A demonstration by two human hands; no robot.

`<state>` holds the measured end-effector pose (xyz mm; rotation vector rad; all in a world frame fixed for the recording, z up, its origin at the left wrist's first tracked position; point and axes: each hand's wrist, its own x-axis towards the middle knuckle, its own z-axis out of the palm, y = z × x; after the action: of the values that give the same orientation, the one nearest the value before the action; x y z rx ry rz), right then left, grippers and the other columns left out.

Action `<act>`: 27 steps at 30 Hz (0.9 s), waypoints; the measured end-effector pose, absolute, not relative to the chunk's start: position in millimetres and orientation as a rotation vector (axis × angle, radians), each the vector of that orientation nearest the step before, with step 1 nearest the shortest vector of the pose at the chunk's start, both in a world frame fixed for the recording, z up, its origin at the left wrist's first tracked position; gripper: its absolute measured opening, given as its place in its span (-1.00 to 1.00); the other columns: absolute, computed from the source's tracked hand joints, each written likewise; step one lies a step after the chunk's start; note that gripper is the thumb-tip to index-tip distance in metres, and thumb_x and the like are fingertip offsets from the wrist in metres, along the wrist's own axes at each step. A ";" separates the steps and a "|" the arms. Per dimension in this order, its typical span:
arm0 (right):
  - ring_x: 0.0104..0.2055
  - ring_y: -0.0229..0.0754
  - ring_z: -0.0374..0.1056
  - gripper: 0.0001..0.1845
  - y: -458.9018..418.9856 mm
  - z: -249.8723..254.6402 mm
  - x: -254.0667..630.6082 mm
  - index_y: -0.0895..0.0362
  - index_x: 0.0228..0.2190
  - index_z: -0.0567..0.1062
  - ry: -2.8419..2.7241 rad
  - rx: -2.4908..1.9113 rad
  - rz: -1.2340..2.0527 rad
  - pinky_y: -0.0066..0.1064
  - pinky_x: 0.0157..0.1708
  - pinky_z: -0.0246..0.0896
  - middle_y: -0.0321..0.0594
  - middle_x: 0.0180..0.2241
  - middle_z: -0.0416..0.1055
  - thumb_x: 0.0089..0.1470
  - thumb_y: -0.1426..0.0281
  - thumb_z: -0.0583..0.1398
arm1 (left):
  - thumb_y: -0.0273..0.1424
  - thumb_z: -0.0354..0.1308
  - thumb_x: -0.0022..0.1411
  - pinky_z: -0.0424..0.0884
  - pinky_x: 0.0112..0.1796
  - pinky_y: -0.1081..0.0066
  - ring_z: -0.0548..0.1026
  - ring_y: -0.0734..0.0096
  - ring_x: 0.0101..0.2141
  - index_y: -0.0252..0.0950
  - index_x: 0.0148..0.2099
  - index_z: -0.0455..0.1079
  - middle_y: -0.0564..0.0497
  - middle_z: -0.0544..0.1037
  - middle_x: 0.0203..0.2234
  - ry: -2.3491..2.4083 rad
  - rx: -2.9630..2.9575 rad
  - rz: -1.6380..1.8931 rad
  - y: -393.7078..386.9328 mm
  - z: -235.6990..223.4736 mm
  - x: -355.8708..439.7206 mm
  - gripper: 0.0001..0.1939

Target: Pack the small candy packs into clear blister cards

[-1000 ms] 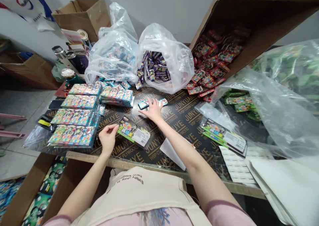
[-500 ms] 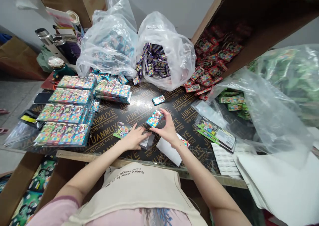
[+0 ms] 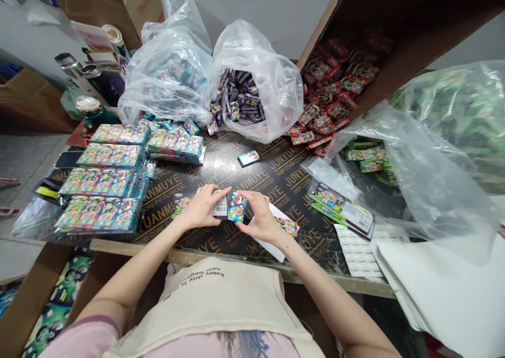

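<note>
My right hand point(image 3: 261, 222) pinches a small colourful packet point(image 3: 237, 207) between fingers and thumb. My left hand point(image 3: 202, 208) grips a green-edged printed card point(image 3: 181, 204), whose white barcode panel shows beside my fingers. The packet sits against the card's right end. A second small packet point(image 3: 248, 158) lies alone on the black plywood tabletop point(image 3: 252, 178), above my hands. Under my right wrist lies a white sheet point(image 3: 269, 239), with a colourful scrap point(image 3: 287, 226) at its edge.
Stacks of packaged cards point(image 3: 103, 181) fill the table's left side. Behind stand plastic bags of packets point(image 3: 239, 97) and a tilted carton of red packets point(image 3: 335, 79). Plastic sheeting point(image 3: 418, 173), more cards point(image 3: 342, 210) and white sheets point(image 3: 437, 289) lie right.
Both hands have come together, with the packet moved down against the card. The left hand now grips the card's barcode end. The view has shifted slightly.
</note>
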<state>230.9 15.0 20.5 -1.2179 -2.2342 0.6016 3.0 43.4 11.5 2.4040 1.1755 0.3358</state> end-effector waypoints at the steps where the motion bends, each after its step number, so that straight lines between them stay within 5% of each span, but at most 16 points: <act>1: 0.09 0.08 0.21 -0.19 17.4 20.9 231.5 0.04 0.15 0.14 -2.257 -1.180 0.640 -0.11 0.00 0.03 -0.05 0.06 0.29 -0.15 0.38 0.27 | -0.31 0.30 -0.15 0.21 0.00 0.12 0.25 0.06 -0.01 -0.14 0.34 -0.01 -0.14 0.24 -0.01 1.146 2.416 0.326 43.4 11.5 2.8 -0.01; 5: 0.10 0.06 0.21 -0.14 26.6 18.3 233.1 0.01 0.19 0.09 -2.329 -1.063 0.759 -0.12 0.02 0.03 -0.08 0.08 0.29 -0.11 0.31 0.30 | -0.33 0.30 -0.15 0.17 0.03 0.11 0.26 0.05 0.00 -0.15 0.32 0.02 -0.15 0.26 0.00 1.043 2.447 0.301 44.4 11.3 3.2 -0.03; 9: 0.12 0.12 0.19 -0.05 24.9 11.2 229.1 0.03 0.20 0.08 -2.147 -1.174 0.577 -0.06 0.06 -0.02 -0.01 0.09 0.29 -0.13 0.05 0.33 | -0.29 0.32 -0.12 0.19 0.02 0.11 0.27 0.06 0.02 -0.15 0.38 -0.22 -0.14 0.29 0.03 1.153 2.358 0.380 47.6 12.1 2.1 0.10; 13: 0.05 0.05 0.26 -0.23 23.0 13.2 220.6 0.05 0.22 0.06 -2.097 -1.177 0.626 -0.04 0.07 -0.08 -0.10 -0.11 0.47 0.07 0.10 0.20 | -0.26 0.34 -0.11 0.22 0.00 0.12 0.28 0.06 0.01 -0.14 0.39 -0.37 -0.14 0.29 0.03 1.238 2.271 0.450 50.6 9.5 0.6 0.19; 19: -0.05 -0.01 0.32 -0.67 115.9 24.4 202.9 0.05 -0.08 0.44 -1.892 -1.301 0.439 -0.09 0.02 0.03 -0.14 -0.20 0.51 0.18 0.20 0.10 | -0.23 0.35 -0.10 0.22 -0.01 0.11 0.26 0.06 0.00 -0.11 0.38 -0.22 -0.12 0.29 0.01 1.313 2.249 0.327 55.8 -7.8 -1.0 0.12; 27: -0.15 0.07 0.39 -0.41 300.3 -15.4 133.0 0.27 0.09 0.29 -1.809 -1.754 0.653 -0.17 -0.15 0.21 0.07 -0.18 0.50 0.06 0.28 0.20 | -0.25 0.40 -0.16 0.15 0.08 0.01 0.22 0.00 0.06 -0.18 0.32 0.01 -0.18 0.27 0.07 1.393 2.202 0.320 50.7 -44.7 11.1 0.03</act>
<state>133.0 300.3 -15.4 -1.7538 -1.8091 0.6526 11.1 50.7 -44.7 2.2018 1.3933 0.3198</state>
